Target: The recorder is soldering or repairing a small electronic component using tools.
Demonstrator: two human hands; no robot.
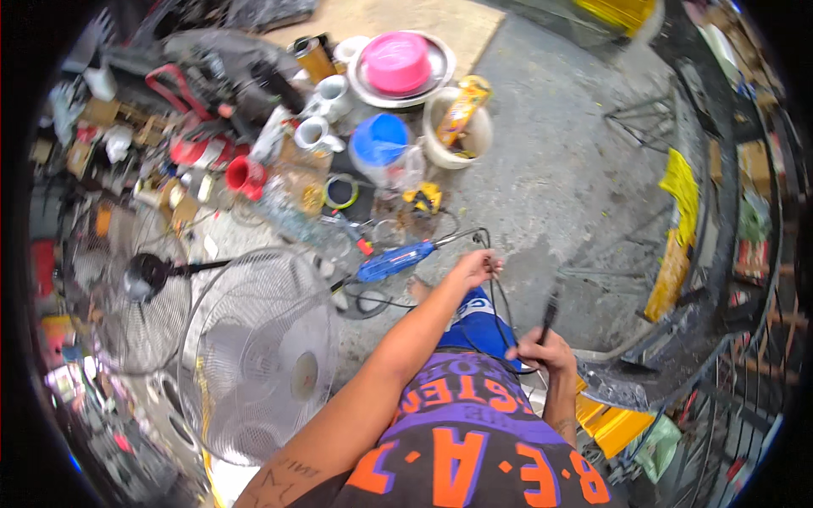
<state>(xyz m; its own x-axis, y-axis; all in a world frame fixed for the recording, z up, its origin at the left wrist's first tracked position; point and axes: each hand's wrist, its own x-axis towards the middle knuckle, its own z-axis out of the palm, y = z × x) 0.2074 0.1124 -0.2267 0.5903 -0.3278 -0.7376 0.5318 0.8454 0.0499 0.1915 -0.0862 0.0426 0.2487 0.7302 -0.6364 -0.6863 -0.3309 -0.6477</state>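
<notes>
At the left of the frame, a round fan (262, 364) is seen, its wire cage tilted towards the top. Farther in, towards the upper centre, a red cup (246, 176), a white mug (313, 133) and a blue bucket (378, 140) are crowded together. Below these, near the centre, a blue tool (395, 261) is laid on its side, with nothing gripped on its body. From its right end a black cord (501, 296) appears to be led, bent over at the top and brought down between the hands. By the left hand (481, 267), just right of the tool, the cord seems to be pinched, the fingers drawn nearly closed; blur leaves the exact grip uncertain. At lower right, a dark rod (550, 311) is held upright in the closed right hand (546, 351); whether it is part of the cord cannot be told. As far as can be judged, the cord has been lifted and partly gathered, while a slack length is left hanging in a loop and no finished coil is shown. At the far right, a yellow strip (665, 279) is left untouched.
</notes>
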